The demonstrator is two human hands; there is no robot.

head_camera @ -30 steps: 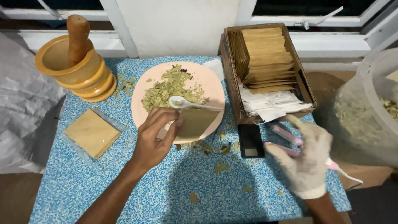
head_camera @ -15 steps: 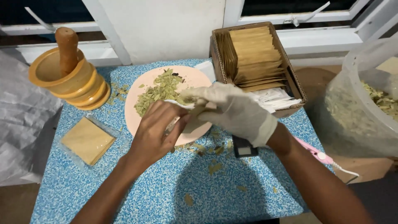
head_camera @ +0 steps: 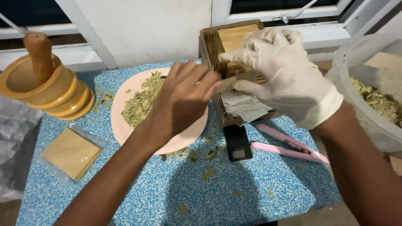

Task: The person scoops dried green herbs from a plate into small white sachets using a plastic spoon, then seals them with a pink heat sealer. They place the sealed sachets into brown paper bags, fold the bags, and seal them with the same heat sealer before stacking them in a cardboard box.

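Note:
My bare left hand and my white-gloved right hand meet above the table and pinch one small brown paper pouch between their fingertips. The pouch hangs over the near end of a wooden box that holds a row of similar brown pouches. Below my left hand lies a pink plate with a heap of dried green leaves. Most of the pouch is hidden by my fingers.
A wooden mortar with its pestle stands at the back left. A wrapped stack of brown pouches lies front left. A small black device and a pink clamp tool lie right of the plate. A clear tub of leaves sits at far right.
My right hand left the pink tool and came up to the pouch. Both hands have lifted the pouch from over the plate toward the wooden box. The white spoon is out of sight.

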